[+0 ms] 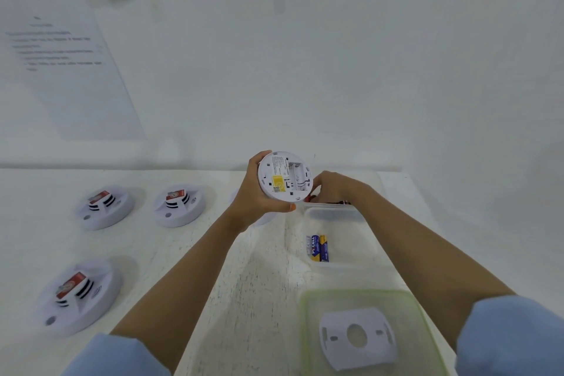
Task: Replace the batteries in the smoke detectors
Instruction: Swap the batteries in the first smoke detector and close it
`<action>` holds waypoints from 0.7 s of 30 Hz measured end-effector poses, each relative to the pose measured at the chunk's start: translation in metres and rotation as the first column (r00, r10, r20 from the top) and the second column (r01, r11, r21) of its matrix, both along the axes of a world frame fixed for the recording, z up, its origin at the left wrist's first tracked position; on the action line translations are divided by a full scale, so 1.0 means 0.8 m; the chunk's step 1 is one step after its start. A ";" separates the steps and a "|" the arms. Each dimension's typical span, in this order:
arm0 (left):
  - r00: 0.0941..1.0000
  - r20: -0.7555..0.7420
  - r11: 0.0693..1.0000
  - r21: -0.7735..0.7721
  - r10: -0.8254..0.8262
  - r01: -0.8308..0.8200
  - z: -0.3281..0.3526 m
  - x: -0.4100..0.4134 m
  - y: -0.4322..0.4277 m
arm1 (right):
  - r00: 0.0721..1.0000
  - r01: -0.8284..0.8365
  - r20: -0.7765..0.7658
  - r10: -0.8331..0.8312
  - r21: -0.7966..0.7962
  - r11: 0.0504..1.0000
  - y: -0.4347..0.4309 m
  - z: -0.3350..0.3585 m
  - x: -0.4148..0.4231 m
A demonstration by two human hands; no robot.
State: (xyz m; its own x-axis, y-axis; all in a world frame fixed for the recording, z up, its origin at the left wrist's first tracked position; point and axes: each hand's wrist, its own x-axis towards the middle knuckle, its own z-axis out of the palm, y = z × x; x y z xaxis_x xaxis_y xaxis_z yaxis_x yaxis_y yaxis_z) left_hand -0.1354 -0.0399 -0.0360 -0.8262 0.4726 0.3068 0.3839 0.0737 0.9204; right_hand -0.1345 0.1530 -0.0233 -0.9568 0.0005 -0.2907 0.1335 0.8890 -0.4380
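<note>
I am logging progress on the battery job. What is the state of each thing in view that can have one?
Held detector: back toward camera, battery bay open, looks empty, gripped by left hand.
Right hand: fingers curled beside the held detector; grip unclear.
Batteries: lying in clear box.
Mounting plate: detached, flat in green-rimmed box.
Three other detectors: face up on table, untouched.
</note>
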 end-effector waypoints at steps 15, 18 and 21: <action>0.999 0.033 0.999 0.037 -0.023 0.022 -0.002 0.000 -0.001 | 0.856 0.206 -0.238 -0.459 -0.658 0.724 0.007 0.045 0.027; 0.998 0.049 0.998 0.056 -0.041 0.038 0.001 0.006 0.002 | 0.838 0.141 -0.281 -0.467 -0.716 0.684 0.001 0.069 0.041; 0.997 0.051 0.997 0.062 -0.055 0.052 0.002 0.010 0.007 | 0.871 0.092 -0.342 -0.353 -0.591 0.801 -0.017 0.080 0.059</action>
State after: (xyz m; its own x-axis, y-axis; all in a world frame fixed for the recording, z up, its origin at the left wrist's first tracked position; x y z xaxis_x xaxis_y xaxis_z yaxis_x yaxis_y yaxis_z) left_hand -0.1272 -0.0341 -0.0341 -0.8161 0.4983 0.2927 0.3365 -0.0020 0.9417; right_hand -0.0876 0.1392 0.0405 -0.9735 0.1976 0.1148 -0.0131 0.4534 -0.8912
